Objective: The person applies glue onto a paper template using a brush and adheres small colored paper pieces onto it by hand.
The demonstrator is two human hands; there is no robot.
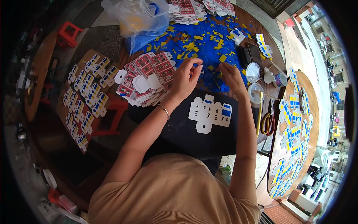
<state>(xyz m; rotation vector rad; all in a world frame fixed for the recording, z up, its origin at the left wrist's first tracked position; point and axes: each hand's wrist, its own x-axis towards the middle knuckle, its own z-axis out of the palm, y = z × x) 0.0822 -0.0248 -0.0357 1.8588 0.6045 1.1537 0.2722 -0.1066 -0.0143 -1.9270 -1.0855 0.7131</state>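
Note:
My left hand [186,77] is raised over the near edge of the table, its fingers curled and the fingertips drawn together; a small pale bit shows at the tips, too small to name. Across from it, my right hand [233,77] has thumb and fingers pinched together, and what they hold, if anything, is hidden. Beneath both hands spreads a heap of small blue and yellow pieces [212,44]. Nearer my body, a flat white unfolded carton [203,114] with blue patches lies on the dark cloth [179,130]. Beside my left wrist sits a pile of red-printed cartons [156,69].
A plastic bag [143,22] stands at the back left. Scissors [267,124], a yellow stick [259,112] and clear lids [253,72] lie on the right. Boards on the left [102,84] and right [278,156] carry many blue-and-yellow cartons. A red stool [69,34] stands far left.

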